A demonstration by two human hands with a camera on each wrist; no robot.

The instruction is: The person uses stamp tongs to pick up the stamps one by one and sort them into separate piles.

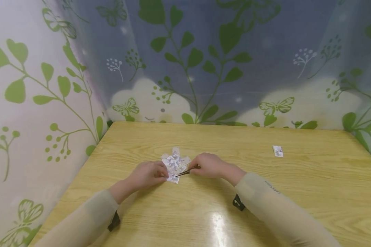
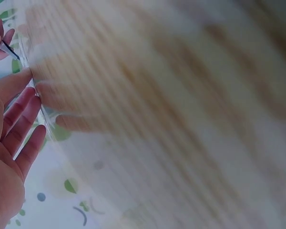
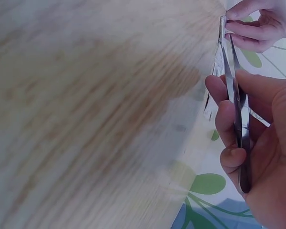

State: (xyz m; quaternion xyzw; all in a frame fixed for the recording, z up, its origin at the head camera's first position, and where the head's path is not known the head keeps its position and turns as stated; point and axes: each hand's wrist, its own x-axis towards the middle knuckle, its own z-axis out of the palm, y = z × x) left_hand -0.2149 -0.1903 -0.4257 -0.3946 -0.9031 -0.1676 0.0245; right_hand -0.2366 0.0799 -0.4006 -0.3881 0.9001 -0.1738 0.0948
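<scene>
A small pile of flat white packets with dark print (image 1: 175,164) lies on the wooden table, left of its middle. From the left, my left hand (image 1: 150,174) rests its fingertips at the near packet's edge; in the left wrist view its fingers (image 2: 23,125) are fairly straight against the tabletop. My right hand (image 1: 208,165) grips dark metal tweezers (image 3: 237,102) between thumb and fingers. Their tips are slightly apart and point left at the near packet, close to the left fingertips. Whether the tips touch the packet I cannot tell.
One single packet (image 1: 278,151) lies apart at the back right of the table (image 1: 312,185). Cloth printed with leaves and butterflies (image 1: 185,65) hangs behind the table and along its left side. Black straps (image 1: 238,202) show under both wrists.
</scene>
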